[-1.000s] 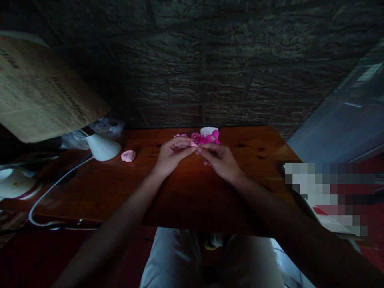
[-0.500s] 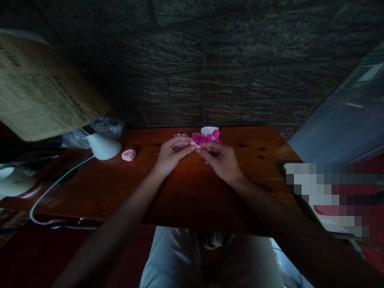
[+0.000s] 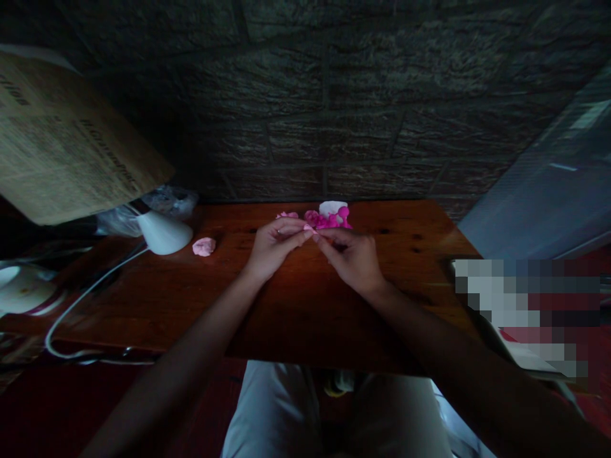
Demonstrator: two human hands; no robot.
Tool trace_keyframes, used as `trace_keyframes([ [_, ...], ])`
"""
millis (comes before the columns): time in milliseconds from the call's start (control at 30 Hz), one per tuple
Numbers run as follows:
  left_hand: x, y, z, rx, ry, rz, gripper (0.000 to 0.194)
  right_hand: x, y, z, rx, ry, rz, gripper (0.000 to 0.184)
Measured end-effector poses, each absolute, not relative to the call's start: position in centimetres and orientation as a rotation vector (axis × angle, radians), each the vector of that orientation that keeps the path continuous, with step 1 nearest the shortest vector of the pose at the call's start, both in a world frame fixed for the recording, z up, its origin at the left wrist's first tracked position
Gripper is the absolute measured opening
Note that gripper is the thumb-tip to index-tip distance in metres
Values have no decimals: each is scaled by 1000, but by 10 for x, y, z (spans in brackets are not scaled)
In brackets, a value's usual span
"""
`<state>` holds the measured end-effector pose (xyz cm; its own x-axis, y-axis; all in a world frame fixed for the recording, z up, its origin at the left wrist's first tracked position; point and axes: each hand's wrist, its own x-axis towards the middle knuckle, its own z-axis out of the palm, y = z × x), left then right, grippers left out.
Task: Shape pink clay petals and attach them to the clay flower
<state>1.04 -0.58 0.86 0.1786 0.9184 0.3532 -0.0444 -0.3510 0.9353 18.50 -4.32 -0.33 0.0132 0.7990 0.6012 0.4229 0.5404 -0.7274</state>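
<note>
Your left hand (image 3: 273,248) pinches one side of a small pink piece (image 3: 310,228) between thumb and fingertips. Your right hand (image 3: 356,257) pinches the other side, thumb and forefinger nearly meeting those of the left. The piece sits above the wooden table (image 3: 315,312), near its far edge, in front of your body. It is light pink and matt, thin and slightly uneven in outline, with a slanting upper edge; your fingers cover part of it, so its full shape cannot be told.

Just beyond your hands lies a group of deep pink pieces (image 3: 327,219), rounded and knobbly, one ending in a round knob at the right. A white item (image 3: 333,207) stands directly behind them. Paler pink pieces (image 3: 287,215) lie at the group's left, partly hidden by your left fingers. Apart from these, a pale pink lump (image 3: 204,247), creased and irregular, rests beside the white lamp base (image 3: 165,234).
</note>
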Motion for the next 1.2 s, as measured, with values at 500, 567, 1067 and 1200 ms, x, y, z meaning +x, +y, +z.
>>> trace_keyframes([
  [500, 12, -8, 8, 1567, 831, 1314, 19, 184, -44, -3, -1072, -1572, 478, 23],
  [567, 11, -7, 8, 1561, 826, 1317, 19, 184, -44, -3, -1066, -1572, 463, 22],
  [1067, 12, -8, 10, 1498, 842, 1327, 24, 183, -40, -5, -1043, -1451, 763, 32],
  [1200, 12, -8, 11, 1506, 857, 1323, 22, 185, -35, -2, -1030, -1350, 1011, 37],
])
